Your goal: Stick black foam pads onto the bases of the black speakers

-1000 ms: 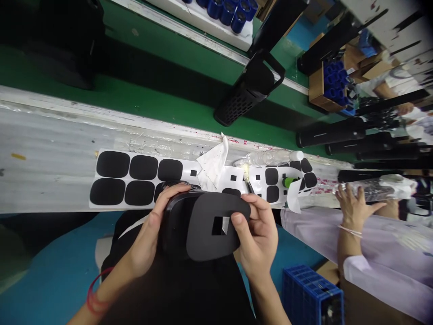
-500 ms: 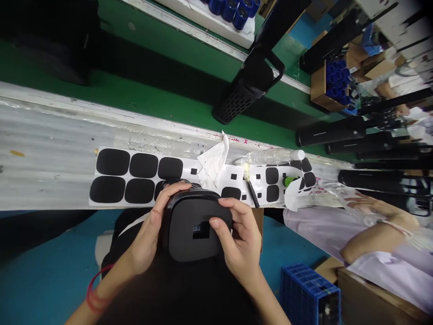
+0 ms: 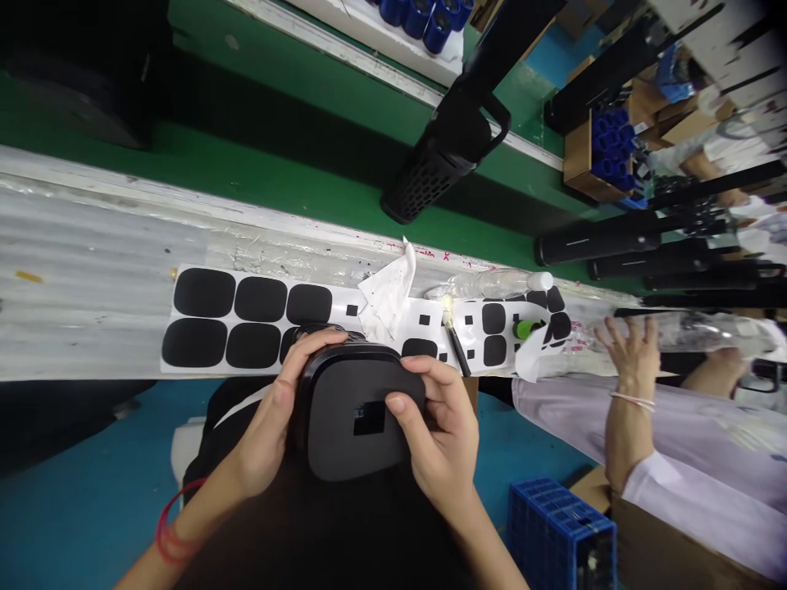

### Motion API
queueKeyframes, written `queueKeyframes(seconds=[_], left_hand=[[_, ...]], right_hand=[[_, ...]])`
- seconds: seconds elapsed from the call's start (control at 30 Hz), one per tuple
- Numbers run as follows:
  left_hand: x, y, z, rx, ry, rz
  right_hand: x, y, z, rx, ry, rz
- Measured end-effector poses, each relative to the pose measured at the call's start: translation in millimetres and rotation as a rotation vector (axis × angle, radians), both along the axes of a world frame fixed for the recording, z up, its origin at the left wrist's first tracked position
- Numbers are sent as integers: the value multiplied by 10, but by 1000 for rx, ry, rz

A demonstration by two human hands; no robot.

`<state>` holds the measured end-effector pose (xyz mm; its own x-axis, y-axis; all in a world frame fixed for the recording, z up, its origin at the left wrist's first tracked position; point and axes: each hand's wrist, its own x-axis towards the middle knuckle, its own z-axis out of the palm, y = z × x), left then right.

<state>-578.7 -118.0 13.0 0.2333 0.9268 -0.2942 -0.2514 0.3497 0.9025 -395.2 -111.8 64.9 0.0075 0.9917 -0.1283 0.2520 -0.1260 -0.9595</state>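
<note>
A black housing (image 3: 301, 434) with a rounded-square end is turned toward me at the bench's near edge. On that end lies a flat black rounded panel (image 3: 335, 438) with a small dark rectangular window (image 3: 369, 418). My left hand (image 3: 267, 434) wraps the housing's left side, its fingers over the top edge. My right hand (image 3: 439, 430) grips the right side of the panel end, thumb on the face and fingers bent at the upper right edge. Whether it holds the panel or the housing's rim is hard to see. Behind is a white sheet (image 3: 341, 324) of black rounded pads (image 3: 260, 299).
On the bench are a white cloth (image 3: 388, 295), a black-handled brush (image 3: 457, 344) and a clear bottle (image 3: 492, 284). A black perforated tower body (image 3: 430, 176) stands beyond on the green surface. At right, a co-worker's hand (image 3: 633, 352) is near; below stands a blue crate (image 3: 559, 533).
The panel and my right hand have shifted slightly right and down; my left hand keeps its hold. The co-worker's arm has swung upright, the hand now spread by a clear plastic-wrapped item.
</note>
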Motion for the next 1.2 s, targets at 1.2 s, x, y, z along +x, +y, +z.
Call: queueKeyframes(seconds=[1.2], left_hand=[[-82,42,80,31,29,-109]], right_hand=[[-6,31,20,59,-105,80]])
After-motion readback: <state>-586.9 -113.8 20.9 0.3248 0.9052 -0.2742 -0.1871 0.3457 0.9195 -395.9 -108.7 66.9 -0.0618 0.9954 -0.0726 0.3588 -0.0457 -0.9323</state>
